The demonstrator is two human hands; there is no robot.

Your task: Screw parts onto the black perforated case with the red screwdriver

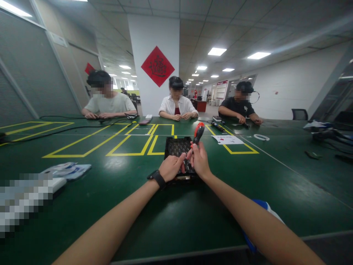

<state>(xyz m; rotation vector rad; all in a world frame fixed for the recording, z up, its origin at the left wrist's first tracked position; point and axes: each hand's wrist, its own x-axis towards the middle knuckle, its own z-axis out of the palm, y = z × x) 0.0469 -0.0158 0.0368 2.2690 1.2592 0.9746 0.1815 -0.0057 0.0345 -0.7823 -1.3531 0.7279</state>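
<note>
A screwdriver [198, 133] with a red and black handle is gripped in my right hand [201, 162]. It tilts, handle up, and its thin shaft points down into a black open case [178, 142] on the green table. Inside the case is a dark, bumpy surface. My left hand [171, 166], with a black watch on the wrist, rests over the case's near left part. Its thumb and fingers are closed close to the screwdriver's shaft; anything between them is too small to make out.
Yellow tape [125, 154] marks boxes on the green table [116, 206]. A white paper [227, 140] and white ring [261, 137] lie to the right. Packets [72, 170] lie left; a blue and white packet [261, 204] is partly under my right forearm. Three people sit opposite.
</note>
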